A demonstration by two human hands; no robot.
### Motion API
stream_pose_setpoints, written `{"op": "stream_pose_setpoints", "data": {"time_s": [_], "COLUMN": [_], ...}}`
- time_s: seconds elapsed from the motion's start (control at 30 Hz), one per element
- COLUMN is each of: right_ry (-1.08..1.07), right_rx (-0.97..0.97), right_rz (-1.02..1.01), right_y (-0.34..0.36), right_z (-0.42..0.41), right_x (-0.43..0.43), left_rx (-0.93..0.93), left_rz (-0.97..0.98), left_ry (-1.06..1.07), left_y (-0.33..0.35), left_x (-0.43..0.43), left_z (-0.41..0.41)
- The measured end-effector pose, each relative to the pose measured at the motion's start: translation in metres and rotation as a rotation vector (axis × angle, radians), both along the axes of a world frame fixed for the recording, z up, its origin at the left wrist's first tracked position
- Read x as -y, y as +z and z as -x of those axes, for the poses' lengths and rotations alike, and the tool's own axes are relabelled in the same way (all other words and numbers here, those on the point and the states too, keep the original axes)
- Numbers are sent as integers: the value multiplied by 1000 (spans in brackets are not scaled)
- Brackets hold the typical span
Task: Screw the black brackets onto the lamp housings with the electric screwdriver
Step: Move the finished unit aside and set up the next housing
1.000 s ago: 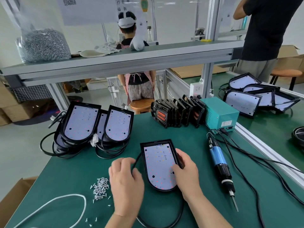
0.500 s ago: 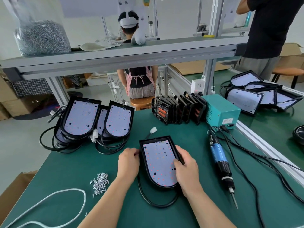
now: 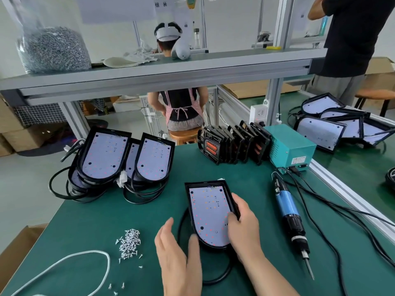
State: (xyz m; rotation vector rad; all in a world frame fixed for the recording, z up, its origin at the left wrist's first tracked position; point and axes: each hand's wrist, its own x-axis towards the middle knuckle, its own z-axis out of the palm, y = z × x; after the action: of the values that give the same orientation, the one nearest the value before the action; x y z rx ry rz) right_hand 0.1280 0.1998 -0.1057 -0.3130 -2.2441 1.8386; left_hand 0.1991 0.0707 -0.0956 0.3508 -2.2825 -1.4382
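Note:
A black lamp housing [image 3: 208, 212] with a white LED board lies face up on the green table in front of me. My right hand [image 3: 242, 225] grips its right rim, fingers curled over the edge. My left hand [image 3: 177, 257] hovers open at the housing's lower left, thumb near the rounded end. A row of black brackets [image 3: 233, 144] stands on edge at the back. The blue electric screwdriver [image 3: 288, 214] lies to the right, tip toward me. A pile of small silver screws [image 3: 129, 243] lies left of my hands.
Several more housings [image 3: 124, 159] with coiled black cables lean at the back left. A teal power box [image 3: 291, 148] sits behind the screwdriver, cables trailing right. A white cord [image 3: 64, 265] loops at the front left. Two people stand beyond the bench.
My left hand has let go of the housing's left rim and drawn back toward me, now open. My right hand keeps its grip on the right rim.

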Motion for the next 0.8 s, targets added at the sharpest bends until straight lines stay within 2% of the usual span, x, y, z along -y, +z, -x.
{"op": "stream_pose_setpoints", "data": {"time_s": [0.07, 0.13, 0.23, 0.33, 0.4, 0.5, 0.6, 0.7, 0.8], "right_ry": [-7, -7, 15, 48, 44, 35, 97, 78, 71], "right_rx": [1, 4, 23, 25, 27, 52, 47, 13, -103], "right_rz": [2, -1, -7, -30, -27, 20, -12, 17, -26], "right_y": [1, 2, 0, 2, 2, 1, 0, 14, 43], "right_z": [0, 0, 0, -2, -5, -17, -29, -16, 31], "right_x": [1, 0, -2, -3, 0, 7, 14, 8, -5], "left_rx": [12, -13, 73, 126, 104, 40, 40, 90, 122], "left_rz": [-19, 43, 81, 94, 25, -236, -388, -232, -173], "left_ry": [-28, -107, -193, -151, -82, 14, -81, -217, -202], "left_y": [1, -4, -5, -7, -7, -2, -1, -2, -2], "left_x": [-6, -10, -1, 11, 12, 12, 18, 21, 18], "left_z": [-11, -13, 3, 31, 43, 47, 44, 43, 46]}}
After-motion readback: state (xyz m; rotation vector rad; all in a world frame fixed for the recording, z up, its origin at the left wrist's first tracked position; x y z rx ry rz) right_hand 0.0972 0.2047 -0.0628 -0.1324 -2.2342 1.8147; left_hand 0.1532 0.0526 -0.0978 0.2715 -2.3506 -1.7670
